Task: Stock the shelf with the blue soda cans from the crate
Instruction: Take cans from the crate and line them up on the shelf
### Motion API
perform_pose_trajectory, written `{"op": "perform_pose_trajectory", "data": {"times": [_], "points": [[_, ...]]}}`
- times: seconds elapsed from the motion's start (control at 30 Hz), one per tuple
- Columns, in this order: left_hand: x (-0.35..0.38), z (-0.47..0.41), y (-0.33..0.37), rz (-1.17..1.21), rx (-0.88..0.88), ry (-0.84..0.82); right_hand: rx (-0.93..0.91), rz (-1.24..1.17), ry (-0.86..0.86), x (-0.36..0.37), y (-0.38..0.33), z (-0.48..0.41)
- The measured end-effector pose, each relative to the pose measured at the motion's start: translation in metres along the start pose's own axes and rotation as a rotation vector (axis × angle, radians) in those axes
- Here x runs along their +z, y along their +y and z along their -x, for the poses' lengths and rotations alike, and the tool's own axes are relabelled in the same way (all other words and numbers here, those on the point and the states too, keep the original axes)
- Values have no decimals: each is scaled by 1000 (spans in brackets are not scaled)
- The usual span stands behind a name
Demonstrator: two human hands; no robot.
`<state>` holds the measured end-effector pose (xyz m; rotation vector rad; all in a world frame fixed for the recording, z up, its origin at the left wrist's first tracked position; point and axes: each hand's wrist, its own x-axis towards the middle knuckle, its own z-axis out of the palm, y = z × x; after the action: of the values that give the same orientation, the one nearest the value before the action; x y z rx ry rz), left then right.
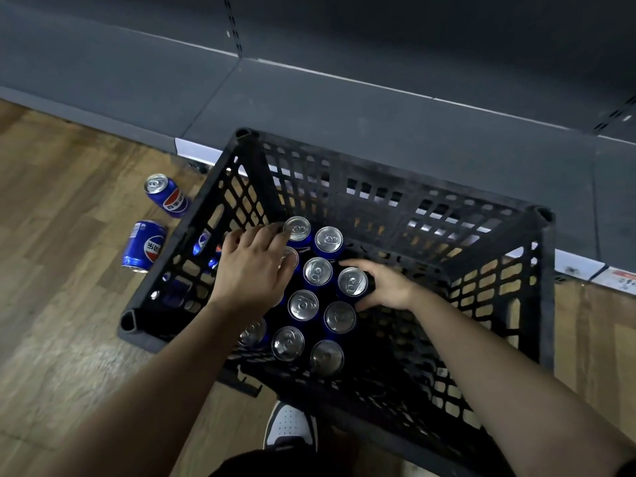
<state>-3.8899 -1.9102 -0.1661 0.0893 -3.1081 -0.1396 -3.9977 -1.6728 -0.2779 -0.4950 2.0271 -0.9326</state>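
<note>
We look down into the black crate (395, 177) in the middle of the frame. The blue cans (303, 304) stand in it, packed close with tops up, so they are easy to grab from above. The grey shelf (344, 108) runs along the top of the frame, just behind the crate, so the way there is short. We see no cans on it yet.

Our right hand (385, 287) is low in the crate, a bit right of the middle. Its thumb and fingers curl round one can (351, 282) at the edge of the bunch and hold it by its side.

Our left hand (254, 270) is spread over the upper left of the bunch. Its fingers are bent down, and one tip touches a can top (297, 228). The hand hides what is under it, so we cannot tell if it grips anything. We think each hand means to take a can, to carry two at once.

Two loose cans (144, 246) lie on the floor (69, 201) at the left, outside the crate.
</note>
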Motion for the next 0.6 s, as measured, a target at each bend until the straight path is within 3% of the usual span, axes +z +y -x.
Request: {"op": "perform_pose_trajectory", "data": {"times": [0.2, 0.6], "points": [[-4, -4, 2, -9, 15, 11, 0, -48, -32, 0, 0, 0], [-50, -31, 29, -34, 73, -44, -6, -193, 224, -46, -31, 60]]}}
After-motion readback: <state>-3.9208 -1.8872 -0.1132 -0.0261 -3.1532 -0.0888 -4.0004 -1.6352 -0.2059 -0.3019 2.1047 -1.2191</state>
